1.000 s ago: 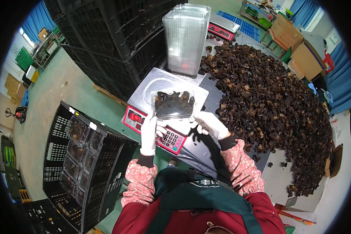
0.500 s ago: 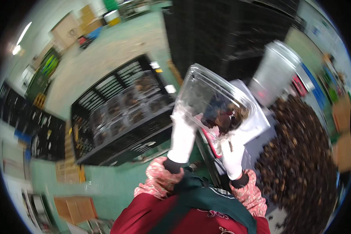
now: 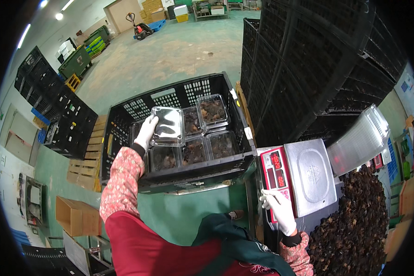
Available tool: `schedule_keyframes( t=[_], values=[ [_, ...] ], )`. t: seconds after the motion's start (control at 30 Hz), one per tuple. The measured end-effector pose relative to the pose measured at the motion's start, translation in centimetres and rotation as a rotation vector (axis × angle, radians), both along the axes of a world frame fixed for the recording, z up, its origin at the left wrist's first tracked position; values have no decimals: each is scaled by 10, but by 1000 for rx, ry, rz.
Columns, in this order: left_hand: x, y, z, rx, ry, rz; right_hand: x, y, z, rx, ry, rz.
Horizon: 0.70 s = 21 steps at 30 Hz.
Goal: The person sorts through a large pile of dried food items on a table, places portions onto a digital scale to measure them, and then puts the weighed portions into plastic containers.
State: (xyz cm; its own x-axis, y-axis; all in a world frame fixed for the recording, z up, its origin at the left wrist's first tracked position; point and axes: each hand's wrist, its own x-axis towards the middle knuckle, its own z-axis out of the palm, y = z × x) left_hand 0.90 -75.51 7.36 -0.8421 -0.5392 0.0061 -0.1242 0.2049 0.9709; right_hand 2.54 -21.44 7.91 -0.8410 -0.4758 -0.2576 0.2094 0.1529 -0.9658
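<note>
My gloved left hand (image 3: 146, 132) grips a clear plastic clamshell box (image 3: 169, 126) by its left edge; glare on the lid hides what it holds. The box is at the left part of a black slatted crate (image 3: 193, 172), above other lidded boxes (image 3: 221, 145) filled with dark brown pieces. One such box (image 3: 212, 112) sits higher, at the crate's back right. Over the red display panel (image 3: 273, 168) of a weighing scale (image 3: 310, 177) is my gloved right hand (image 3: 279, 209), fingers loosely bent and apart, holding nothing. Whether it touches the panel I cannot tell.
Right of the scale stands a leaning stack of clear plastic trays (image 3: 361, 138), beside a large heap of dark brown pieces (image 3: 354, 221). Tall stacked black crates (image 3: 308, 69) rise behind. A wooden pallet (image 3: 89, 154) and a cardboard box (image 3: 78, 216) are at left.
The clear box has moved left from above the scale to the crate in my left hand. My right hand has let go of it, uncovering the scale's metal plate. The view has shifted.
</note>
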Motion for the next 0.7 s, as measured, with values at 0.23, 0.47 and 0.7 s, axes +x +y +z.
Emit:
schedule_keyframes(
  t=[0.23,0.47,0.7],
  values=[
    [-103,-13,-79,-531,-595,92,-5,20,-8,117,-86,-86],
    [-126,-19,-10,-523,-155,419,41,99,-18,118,-129,-597],
    [-184,277,125,-24,397,-655,77,140,-6,61,-150,-990]
  ],
)
